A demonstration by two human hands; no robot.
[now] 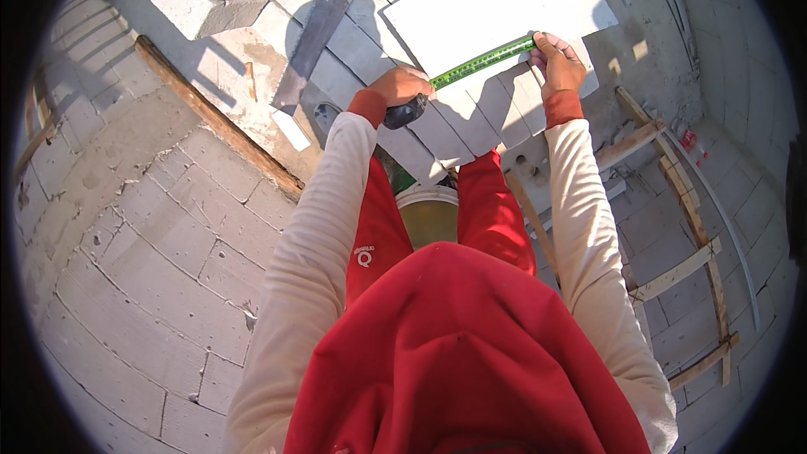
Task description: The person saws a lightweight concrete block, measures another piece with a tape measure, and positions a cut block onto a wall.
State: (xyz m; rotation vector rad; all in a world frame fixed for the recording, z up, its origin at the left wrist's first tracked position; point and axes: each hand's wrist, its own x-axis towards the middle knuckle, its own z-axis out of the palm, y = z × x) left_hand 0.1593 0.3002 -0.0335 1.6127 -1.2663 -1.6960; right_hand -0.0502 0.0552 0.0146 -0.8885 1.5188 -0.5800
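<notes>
The right fingers [548, 44] pinch one end of the green tape [483, 65]; the left fingers [410, 81] hold its other end beside a black object [405, 113]. The tape runs along the near edge of the white board [496, 8].

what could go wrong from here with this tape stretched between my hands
The green tape could slip from your right hand and spring back toward the left hand. The left hand might brush the saw lying to its left. The bucket between your red trouser legs could get knocked.
</notes>
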